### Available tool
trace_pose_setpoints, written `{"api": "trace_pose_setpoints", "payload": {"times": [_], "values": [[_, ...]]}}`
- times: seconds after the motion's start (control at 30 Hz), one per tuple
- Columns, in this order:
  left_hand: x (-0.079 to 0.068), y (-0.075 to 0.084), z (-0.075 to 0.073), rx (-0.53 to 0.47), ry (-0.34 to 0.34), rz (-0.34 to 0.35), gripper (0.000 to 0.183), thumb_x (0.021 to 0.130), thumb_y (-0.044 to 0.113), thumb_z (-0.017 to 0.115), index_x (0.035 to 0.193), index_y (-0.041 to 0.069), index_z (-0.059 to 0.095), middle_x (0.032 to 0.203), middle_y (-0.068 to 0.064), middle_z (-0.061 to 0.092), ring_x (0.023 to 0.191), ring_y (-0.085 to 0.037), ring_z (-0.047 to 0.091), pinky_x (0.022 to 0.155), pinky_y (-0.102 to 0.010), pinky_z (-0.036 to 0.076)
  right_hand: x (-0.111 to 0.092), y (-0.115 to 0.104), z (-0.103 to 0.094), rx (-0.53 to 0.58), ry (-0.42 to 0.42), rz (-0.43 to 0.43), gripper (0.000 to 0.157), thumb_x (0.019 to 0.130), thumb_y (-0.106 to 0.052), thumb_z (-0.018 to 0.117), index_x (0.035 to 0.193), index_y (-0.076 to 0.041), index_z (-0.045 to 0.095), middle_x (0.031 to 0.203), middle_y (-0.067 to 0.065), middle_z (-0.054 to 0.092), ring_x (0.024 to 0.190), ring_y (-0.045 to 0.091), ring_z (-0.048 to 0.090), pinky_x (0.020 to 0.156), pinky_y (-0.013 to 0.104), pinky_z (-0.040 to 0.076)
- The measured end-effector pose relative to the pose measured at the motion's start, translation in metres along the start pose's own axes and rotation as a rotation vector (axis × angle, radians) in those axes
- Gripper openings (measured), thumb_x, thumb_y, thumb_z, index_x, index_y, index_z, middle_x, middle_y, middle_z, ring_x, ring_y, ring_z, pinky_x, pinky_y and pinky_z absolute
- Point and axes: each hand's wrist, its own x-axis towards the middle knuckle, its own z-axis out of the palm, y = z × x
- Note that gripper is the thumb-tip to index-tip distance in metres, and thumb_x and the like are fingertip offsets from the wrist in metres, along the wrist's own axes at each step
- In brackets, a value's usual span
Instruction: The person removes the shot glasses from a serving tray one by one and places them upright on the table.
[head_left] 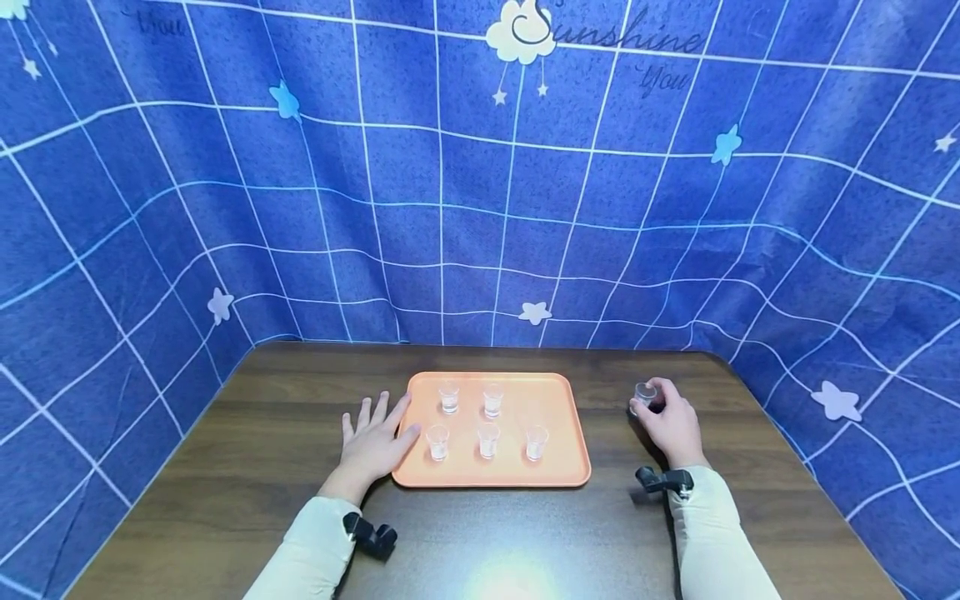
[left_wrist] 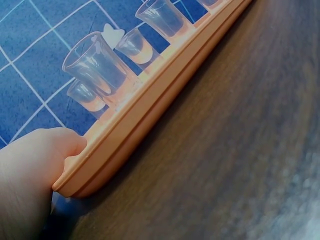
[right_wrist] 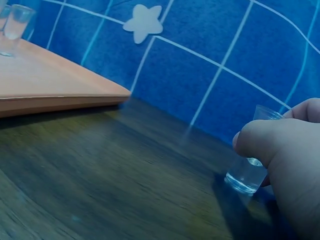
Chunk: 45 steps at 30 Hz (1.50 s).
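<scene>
My right hand pinches a small clear shot glass between thumb and fingers, at the right of the tray. In the right wrist view this shot glass stands upright with its base at the tabletop and a clear thick bottom; the thumb covers part of its side. At the left, my left hand lies with fingers spread against the edge of an orange tray. Its thumb rests over the tray's rim in the left wrist view. On the tray are two shot glasses behind and three in front, including one front-right glass.
Everything stands on a dark wooden table. A blue curtain with white grid lines and stars hangs right behind its far edge and around the sides. Tabletop lies between the tray's right edge and the right hand.
</scene>
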Motion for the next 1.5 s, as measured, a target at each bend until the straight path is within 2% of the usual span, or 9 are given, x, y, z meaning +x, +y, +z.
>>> {"api": "trace_pose_setpoints", "payload": {"times": [0.23,0.37,0.8,0.97,1.1,1.2,1.27,1.37,1.5], "values": [[0.001,-0.002,0.001,-0.005,-0.001,0.0,0.071,0.1,0.065,0.037,0.161,0.029,0.028,0.167,-0.019,0.016,0.152,-0.048,0.001,0.112,-0.072,-0.011,-0.002,0.01,-0.011,-0.022,-0.026,0.085,0.045,0.088,-0.031,0.073,0.125,-0.012,0.056,0.102,0.019,0.071,0.095,0.045,0.065,0.08,0.056,0.045],[0.0,-0.001,0.001,0.003,0.0,0.002,0.071,0.1,0.064,0.037,0.161,0.029,0.027,0.167,-0.02,0.016,0.152,-0.049,0.001,0.112,-0.072,-0.011,-0.003,0.018,-0.019,-0.029,-0.014,0.125,0.046,0.089,-0.031,0.072,0.127,-0.011,0.055,0.106,0.02,0.07,0.099,0.046,0.064,0.081,0.056,0.044],[-0.004,0.01,-0.007,0.002,0.0,-0.008,0.067,0.102,0.056,0.042,0.161,0.028,0.028,0.167,-0.02,0.017,0.152,-0.049,0.002,0.113,-0.072,-0.008,-0.004,0.019,-0.023,-0.024,0.005,0.159,0.048,0.089,-0.031,0.07,0.128,-0.008,0.054,0.107,0.023,0.069,0.1,0.046,0.063,0.084,0.058,0.043],[-0.004,0.008,-0.007,0.008,-0.007,-0.014,0.068,0.102,0.056,0.041,0.162,0.028,0.026,0.167,-0.02,0.015,0.152,-0.05,0.001,0.112,-0.073,-0.01,-0.002,0.016,-0.019,-0.009,0.041,0.172,0.059,0.088,-0.038,0.073,0.133,-0.007,0.052,0.119,0.024,0.062,0.109,0.044,0.058,0.09,0.059,0.042],[-0.004,0.006,-0.006,0.012,-0.007,-0.009,0.068,0.102,0.057,0.041,0.162,0.028,0.025,0.167,-0.02,0.014,0.152,-0.05,0.0,0.112,-0.073,-0.01,-0.001,0.01,-0.01,0.016,0.151,0.07,0.063,0.084,-0.038,0.077,0.132,-0.004,0.054,0.124,0.026,0.056,0.116,0.047,0.05,0.096,0.06,0.036],[-0.004,0.006,-0.005,0.007,0.0,-0.009,0.068,0.101,0.056,0.042,0.162,0.028,0.027,0.167,-0.02,0.015,0.152,-0.049,0.001,0.112,-0.073,-0.009,-0.001,0.003,-0.002,0.042,0.247,-0.068,0.058,0.081,-0.033,0.077,0.126,-0.001,0.058,0.123,0.025,0.057,0.116,0.047,0.048,0.099,0.059,0.033],[-0.004,0.006,-0.004,0.006,0.003,-0.009,0.069,0.101,0.057,0.042,0.161,0.027,0.028,0.167,-0.02,0.016,0.152,-0.049,0.002,0.112,-0.072,-0.009,-0.001,-0.004,0.002,0.054,0.283,-0.163,0.054,0.081,-0.031,0.076,0.122,0.001,0.06,0.121,0.024,0.058,0.116,0.046,0.048,0.1,0.058,0.032],[-0.005,0.006,-0.005,0.001,0.0,-0.009,0.069,0.101,0.056,0.042,0.161,0.027,0.028,0.167,-0.02,0.016,0.152,-0.049,0.002,0.113,-0.072,-0.008,-0.002,-0.014,0.008,0.052,0.29,-0.278,0.051,0.081,-0.031,0.074,0.118,0.002,0.062,0.119,0.023,0.06,0.115,0.044,0.05,0.102,0.058,0.031],[-0.004,0.007,-0.007,-0.004,0.007,0.0,0.068,0.101,0.055,0.043,0.161,0.027,0.028,0.167,-0.021,0.017,0.152,-0.05,0.002,0.113,-0.072,-0.008,-0.002,-0.028,0.014,0.028,0.231,-0.381,0.049,0.082,-0.033,0.073,0.117,0.0,0.064,0.113,0.02,0.064,0.111,0.042,0.053,0.103,0.059,0.031]]}}
